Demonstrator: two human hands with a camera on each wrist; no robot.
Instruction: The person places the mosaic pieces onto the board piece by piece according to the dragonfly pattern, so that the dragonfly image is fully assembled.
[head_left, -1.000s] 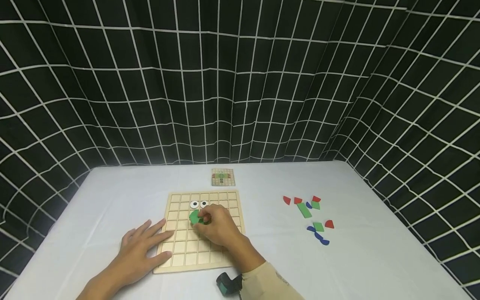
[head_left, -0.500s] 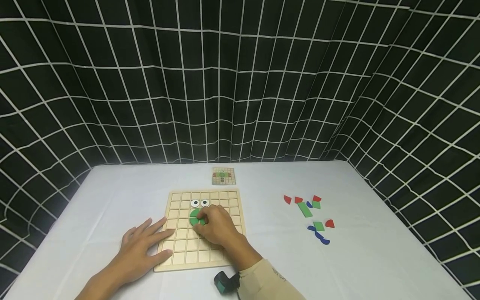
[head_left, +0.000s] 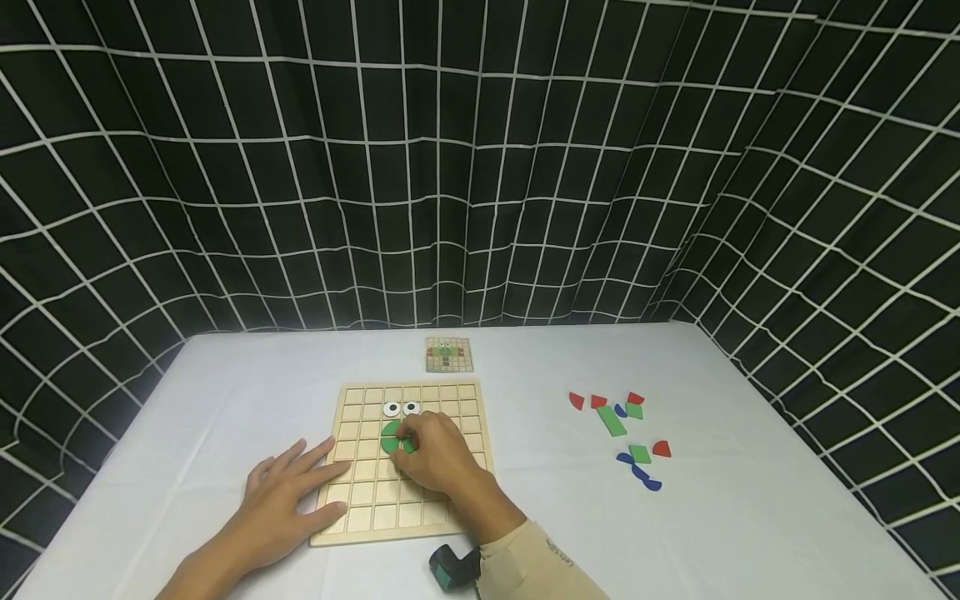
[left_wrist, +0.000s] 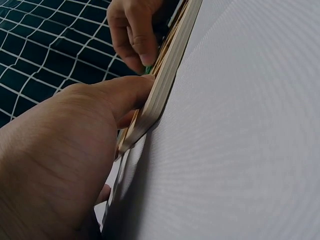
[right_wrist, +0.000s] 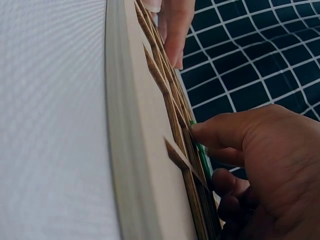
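Observation:
A wooden grid board (head_left: 367,518) lies in front of me on the white table. My left hand (head_left: 281,500) rests at its left side with fingers spread, fingertips on the frame; the left wrist view shows the thumb (left_wrist: 132,90) on the edge. Over the middle cells, my right hand (head_left: 438,454) pinches a green quarter-circle piece (head_left: 408,446) with thumb and curled fingers. Beside it, more green pieces (head_left: 389,443) lie in the grid, together making a round shape partly hidden by the hand. Two round eye pieces (head_left: 392,409) sit just above.
A small picture card (head_left: 449,355) lies behind the board. To the right are scattered red pieces (head_left: 661,449), green pieces (head_left: 612,421) and blue pieces (head_left: 639,472). A black device (head_left: 453,568) is at my right wrist. Black curtains with white grid lines surround the table.
The green pieces under my right fingers now sit closer together in a rounder shape. My right fingers have shifted only slightly; the left hand has stayed on the board's edge.

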